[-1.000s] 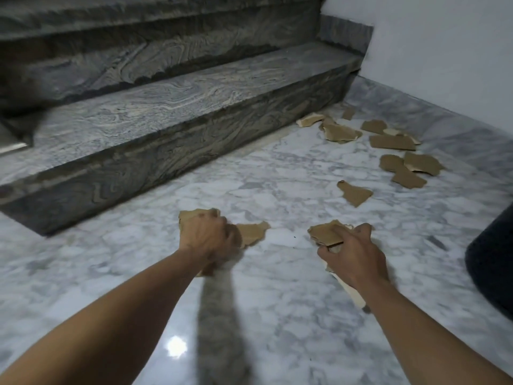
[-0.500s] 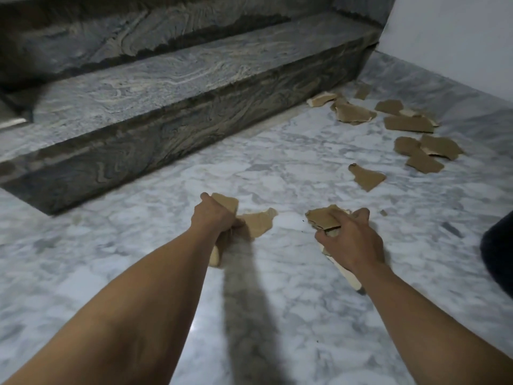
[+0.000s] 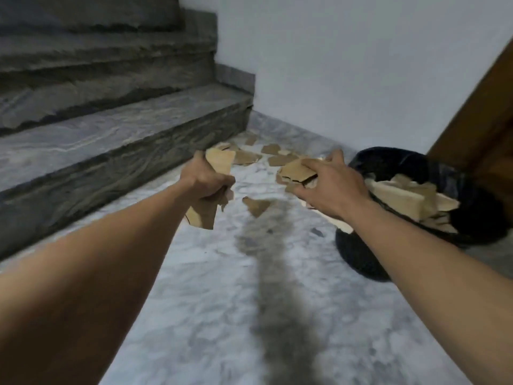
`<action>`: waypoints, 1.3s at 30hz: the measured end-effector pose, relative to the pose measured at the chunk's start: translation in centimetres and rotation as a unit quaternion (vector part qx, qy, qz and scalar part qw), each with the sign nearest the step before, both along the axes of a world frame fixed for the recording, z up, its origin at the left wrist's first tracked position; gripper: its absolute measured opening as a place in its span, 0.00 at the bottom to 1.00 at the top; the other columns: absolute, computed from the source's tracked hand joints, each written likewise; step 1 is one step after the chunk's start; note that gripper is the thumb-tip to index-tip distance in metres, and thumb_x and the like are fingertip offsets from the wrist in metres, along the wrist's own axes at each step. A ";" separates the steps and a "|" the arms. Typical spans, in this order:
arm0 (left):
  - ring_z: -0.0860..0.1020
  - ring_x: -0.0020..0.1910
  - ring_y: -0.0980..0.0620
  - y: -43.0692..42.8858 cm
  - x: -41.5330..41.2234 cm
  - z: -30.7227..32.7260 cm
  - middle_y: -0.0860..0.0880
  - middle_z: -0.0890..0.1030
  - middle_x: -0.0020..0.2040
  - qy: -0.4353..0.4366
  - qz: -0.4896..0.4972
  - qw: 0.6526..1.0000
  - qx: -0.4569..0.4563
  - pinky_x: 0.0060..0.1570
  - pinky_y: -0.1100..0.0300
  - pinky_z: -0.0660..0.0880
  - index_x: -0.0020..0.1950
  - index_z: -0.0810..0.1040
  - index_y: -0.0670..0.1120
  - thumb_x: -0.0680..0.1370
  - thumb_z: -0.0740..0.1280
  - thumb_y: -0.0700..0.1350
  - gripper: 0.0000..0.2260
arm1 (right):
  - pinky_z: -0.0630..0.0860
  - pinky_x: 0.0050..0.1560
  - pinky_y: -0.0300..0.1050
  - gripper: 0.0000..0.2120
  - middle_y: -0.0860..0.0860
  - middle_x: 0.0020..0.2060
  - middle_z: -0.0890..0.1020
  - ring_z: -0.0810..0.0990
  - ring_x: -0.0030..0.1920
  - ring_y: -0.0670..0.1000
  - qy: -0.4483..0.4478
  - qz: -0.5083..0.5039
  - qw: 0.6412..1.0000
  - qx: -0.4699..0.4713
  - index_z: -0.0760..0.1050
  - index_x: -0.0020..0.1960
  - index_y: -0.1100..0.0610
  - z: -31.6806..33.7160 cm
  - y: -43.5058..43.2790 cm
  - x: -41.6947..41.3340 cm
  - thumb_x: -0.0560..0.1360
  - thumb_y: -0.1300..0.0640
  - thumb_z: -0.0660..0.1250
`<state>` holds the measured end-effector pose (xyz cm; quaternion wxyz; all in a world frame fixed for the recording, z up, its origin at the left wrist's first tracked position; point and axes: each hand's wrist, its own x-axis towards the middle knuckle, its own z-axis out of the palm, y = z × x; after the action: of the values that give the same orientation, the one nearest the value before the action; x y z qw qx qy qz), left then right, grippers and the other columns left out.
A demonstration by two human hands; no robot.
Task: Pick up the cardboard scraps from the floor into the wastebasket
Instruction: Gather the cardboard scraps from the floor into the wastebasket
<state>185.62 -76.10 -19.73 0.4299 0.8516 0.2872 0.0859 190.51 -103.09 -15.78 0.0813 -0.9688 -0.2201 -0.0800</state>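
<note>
My left hand (image 3: 206, 180) is shut on brown cardboard scraps (image 3: 219, 163) that stick out above and below the fist, held above the floor. My right hand (image 3: 331, 187) grips another bunch of cardboard scraps (image 3: 295, 170) just left of the black wastebasket (image 3: 388, 159), which stands at the right with several pale cardboard pieces (image 3: 408, 197) inside. One small scrap (image 3: 256, 205) lies on the marble floor between my hands. Several more scraps (image 3: 273, 155) lie farther back near the wall.
Dark stone stair steps (image 3: 97, 140) rise along the left. A white wall (image 3: 347, 65) closes the back. A brown wooden panel (image 3: 483, 112) slants at the far right behind the wastebasket. The grey marble floor (image 3: 211, 287) stretches toward me.
Both hands have lifted off the floor with their scraps, and the view has swung right so the wastebasket now shows beside my right hand.
</note>
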 end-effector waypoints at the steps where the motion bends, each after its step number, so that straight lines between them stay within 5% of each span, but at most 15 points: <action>1: 0.79 0.56 0.45 -1.8 1.6 1.8 0.47 0.81 0.57 -0.026 -0.012 1.000 -0.002 0.60 0.48 0.77 0.66 0.71 0.47 0.52 0.76 0.62 0.46 | 0.76 0.54 0.52 0.32 0.54 0.63 0.66 0.80 0.54 0.61 -0.014 -0.013 1.000 0.008 0.69 0.73 0.41 1.7 -1.8 0.4 0.72 0.31 0.64; 6: 0.80 0.51 0.44 -12.8 7.6 10.7 0.46 0.81 0.54 -0.120 -0.089 0.988 0.028 0.55 0.52 0.78 0.66 0.71 0.47 0.61 0.72 0.60 0.37 | 0.76 0.56 0.51 0.32 0.54 0.64 0.66 0.80 0.56 0.61 -0.041 -0.141 0.988 0.047 0.68 0.74 0.40 7.7 -12.2 3.4 0.72 0.32 0.61; 12: 0.78 0.48 0.44 -26.1 13.1 14.4 0.45 0.79 0.52 -0.103 -0.215 0.966 0.101 0.49 0.53 0.77 0.72 0.65 0.45 0.71 0.70 0.55 0.33 | 0.75 0.53 0.47 0.32 0.54 0.69 0.66 0.78 0.59 0.61 -0.012 -0.236 0.962 0.138 0.71 0.73 0.43 8.9 -21.7 7.0 0.72 0.34 0.63; 15: 0.73 0.53 0.43 -30.6 16.0 13.3 0.42 0.76 0.62 -0.046 -0.250 0.956 0.144 0.52 0.53 0.73 0.76 0.61 0.45 0.72 0.70 0.57 0.37 | 0.75 0.56 0.50 0.34 0.56 0.72 0.62 0.76 0.61 0.63 0.022 -0.238 0.956 0.171 0.68 0.75 0.46 7.6 -24.0 8.7 0.72 0.34 0.65; 18: 0.69 0.70 0.38 -33.0 17.6 11.9 0.38 0.68 0.74 0.023 -0.276 0.943 0.182 0.67 0.48 0.69 0.79 0.60 0.45 0.77 0.68 0.58 0.35 | 0.70 0.66 0.53 0.37 0.55 0.76 0.59 0.70 0.69 0.62 0.079 -0.229 0.940 0.240 0.64 0.77 0.47 6.3 -25.6 10.0 0.73 0.37 0.69; 22: 0.62 0.77 0.39 -32.9 18.8 11.5 0.42 0.61 0.80 0.051 -0.260 0.950 0.167 0.73 0.47 0.63 0.81 0.56 0.47 0.74 0.70 0.64 0.44 | 0.66 0.69 0.55 0.35 0.53 0.79 0.58 0.65 0.75 0.60 0.107 -0.204 0.934 0.274 0.61 0.79 0.47 5.9 -27.0 10.7 0.75 0.42 0.68; 28: 0.60 0.78 0.42 -28.9 19.8 11.8 0.45 0.61 0.80 0.047 -0.276 0.922 0.267 0.76 0.49 0.58 0.81 0.58 0.46 0.83 0.58 0.59 0.30 | 0.64 0.71 0.53 0.35 0.52 0.79 0.61 0.64 0.76 0.58 0.098 -0.181 0.941 0.269 0.62 0.79 0.50 8.1 -25.6 11.5 0.77 0.39 0.66; 37: 0.65 0.76 0.39 -14.8 22.6 5.4 0.39 0.65 0.78 0.097 -0.286 0.900 0.314 0.72 0.53 0.62 0.81 0.59 0.46 0.84 0.58 0.54 0.27 | 0.66 0.59 0.47 0.32 0.55 0.78 0.60 0.67 0.74 0.58 0.069 -0.145 0.974 0.159 0.58 0.80 0.50 8.1 -14.5 12.5 0.81 0.40 0.62; 39: 0.64 0.76 0.39 -11.5 22.8 2.9 0.39 0.65 0.78 0.106 -0.293 0.897 0.312 0.71 0.52 0.62 0.81 0.58 0.46 0.84 0.57 0.55 0.27 | 0.66 0.63 0.47 0.32 0.54 0.78 0.60 0.67 0.74 0.58 0.055 -0.135 0.979 0.140 0.57 0.80 0.50 7.6 -11.0 13.4 0.81 0.40 0.61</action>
<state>208.40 -87.62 -16.85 0.1143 0.9918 0.0268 -0.0498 203.96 -114.05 -8.16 0.2163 -0.9716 -0.0692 -0.0664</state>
